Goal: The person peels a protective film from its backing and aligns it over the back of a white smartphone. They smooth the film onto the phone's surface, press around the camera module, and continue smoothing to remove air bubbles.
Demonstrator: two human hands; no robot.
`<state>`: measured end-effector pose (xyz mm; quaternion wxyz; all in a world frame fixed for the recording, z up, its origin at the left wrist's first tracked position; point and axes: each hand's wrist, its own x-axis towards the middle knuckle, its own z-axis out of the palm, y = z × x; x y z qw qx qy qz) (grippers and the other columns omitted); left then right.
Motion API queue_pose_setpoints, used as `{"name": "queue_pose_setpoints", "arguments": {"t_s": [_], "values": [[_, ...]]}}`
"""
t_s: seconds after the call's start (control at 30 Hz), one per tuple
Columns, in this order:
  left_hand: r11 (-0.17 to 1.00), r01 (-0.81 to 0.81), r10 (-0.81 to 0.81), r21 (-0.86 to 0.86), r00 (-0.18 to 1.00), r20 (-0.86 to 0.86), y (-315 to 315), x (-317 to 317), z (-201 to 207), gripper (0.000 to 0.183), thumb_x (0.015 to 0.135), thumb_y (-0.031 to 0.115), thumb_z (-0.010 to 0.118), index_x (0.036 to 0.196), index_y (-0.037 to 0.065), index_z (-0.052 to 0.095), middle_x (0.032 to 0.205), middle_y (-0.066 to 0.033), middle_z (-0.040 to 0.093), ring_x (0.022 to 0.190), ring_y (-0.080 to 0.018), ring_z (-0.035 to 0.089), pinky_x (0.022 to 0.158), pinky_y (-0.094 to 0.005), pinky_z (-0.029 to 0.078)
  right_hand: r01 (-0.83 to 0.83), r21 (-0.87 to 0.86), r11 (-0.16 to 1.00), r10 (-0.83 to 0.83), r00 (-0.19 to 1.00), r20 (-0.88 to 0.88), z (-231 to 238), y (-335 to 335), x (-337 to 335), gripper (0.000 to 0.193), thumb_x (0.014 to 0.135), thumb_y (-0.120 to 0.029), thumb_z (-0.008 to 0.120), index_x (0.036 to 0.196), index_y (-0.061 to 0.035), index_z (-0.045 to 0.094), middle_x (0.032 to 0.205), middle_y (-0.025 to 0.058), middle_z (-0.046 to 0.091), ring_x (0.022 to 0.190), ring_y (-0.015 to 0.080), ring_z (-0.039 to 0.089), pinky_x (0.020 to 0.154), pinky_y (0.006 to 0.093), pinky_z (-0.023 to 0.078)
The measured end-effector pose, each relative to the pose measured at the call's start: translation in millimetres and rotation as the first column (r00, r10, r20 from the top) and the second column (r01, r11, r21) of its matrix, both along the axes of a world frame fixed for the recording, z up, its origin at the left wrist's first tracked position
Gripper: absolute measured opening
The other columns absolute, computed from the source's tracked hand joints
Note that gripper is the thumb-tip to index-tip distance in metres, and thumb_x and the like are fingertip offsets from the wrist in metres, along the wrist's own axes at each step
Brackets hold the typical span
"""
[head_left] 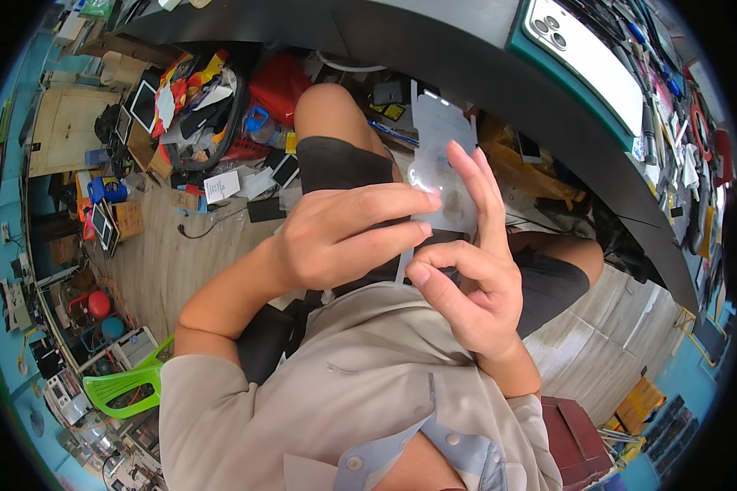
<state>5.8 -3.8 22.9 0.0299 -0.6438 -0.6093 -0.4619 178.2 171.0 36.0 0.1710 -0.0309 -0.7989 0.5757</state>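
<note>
A clear plastic sheet [444, 123] with small tabs along its far edge is held up over my lap, and light glares off its middle. My left hand [336, 233] reaches across from the left, its fingers closed at the sheet's near left part. My right hand [479, 266] is on the other side, thumb and index finger bent together at the sheet's near end, beside a narrow pale strip. Two of its other fingers stretch up along the sheet's right side. My fingers partly hide the sheet's lower part.
A dark desk edge [458, 57] curves across ahead, bearing a white phone [585, 61] on a green mat [540, 61] and many tools. A bin heaped with wrappers [196, 114] stands at left. Behind it are boxes, and a green plastic chair [127, 385] is lower left.
</note>
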Motion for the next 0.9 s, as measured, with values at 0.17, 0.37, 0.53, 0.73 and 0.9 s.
{"name": "queue_pose_setpoints", "arguments": {"t_s": [0.17,0.37,0.53,0.73,0.9], "values": [[0.996,-0.084,0.082,0.007,0.989,0.121,2.7,1.5,-3.4,0.028,0.087,-0.012,0.084,0.111,0.002,0.079,0.122,-0.0196,0.081,0.104,-0.0323,0.083,0.087,-0.0384,0.07,0.148,-0.104,0.984,-0.157,0.983,-0.093,-14.0,14.2,7.5,0.031,0.104,-0.028,0.074,0.119,-0.0038,0.084,0.179,0.0325,0.036,0.167,0.0476,0.035,0.136,0.0571,0.024],[0.997,-0.062,0.04,0.044,0.917,0.397,7.8,-5.2,-15.7,0.026,0.095,-0.008,0.085,0.117,0.002,0.074,0.118,-0.019,0.079,0.107,-0.0303,0.082,0.09,-0.0398,0.07,0.191,-0.278,0.941,-0.235,0.963,-0.134,-50.8,45.7,21.8,0.039,0.102,-0.019,0.068,0.134,0.0017,0.077,0.172,0.0295,0.048,0.162,0.0424,0.044,0.134,0.054,0.031],[0.994,0.014,-0.093,0.112,0.655,0.749,6.8,-0.7,-23.1,0.022,0.098,-0.008,0.083,0.117,-0.001,0.074,0.122,-0.0223,0.077,0.114,-0.0304,0.08,0.098,-0.043,0.069,0.115,-0.078,0.99,-0.126,0.978,-0.167,-56.1,44.0,20.0,0.057,0.085,-0.005,0.08,0.141,-0.0013,0.074,0.166,0.0318,0.055,0.154,0.0444,0.055,0.127,0.0505,0.041],[0.939,0.29,-0.325,0.184,0.58,0.747,5.8,-14.5,-33.0,0.024,0.101,-0.008,0.077,0.124,-0.004,0.071,0.136,-0.027,0.071,0.122,-0.0386,0.079,0.105,-0.0489,0.067,0.337,0.274,0.901,-0.258,0.922,-0.288,-56.3,33.9,6.4,0.035,0.084,0.006,0.08,0.116,-0.0054,0.085,0.126,0.0159,0.083,0.123,0.038,0.079,0.115,0.056,0.056],[0.965,0.224,-0.17,0.135,0.145,0.975,1.4,-25.2,-35.2,0.065,0.102,0.032,0.076,0.152,-0.002,0.05,0.151,-0.0336,0.059,0.127,-0.0471,0.075,0.103,-0.059,0.066,0.447,0.42,0.79,-0.285,0.874,-0.394,-50.1,40.8,7.6,0.039,0.08,0.001,0.08,0.116,-0.0081,0.088,0.124,0.0146,0.084,0.124,0.0379,0.079,0.113,0.0575,0.057]]}}
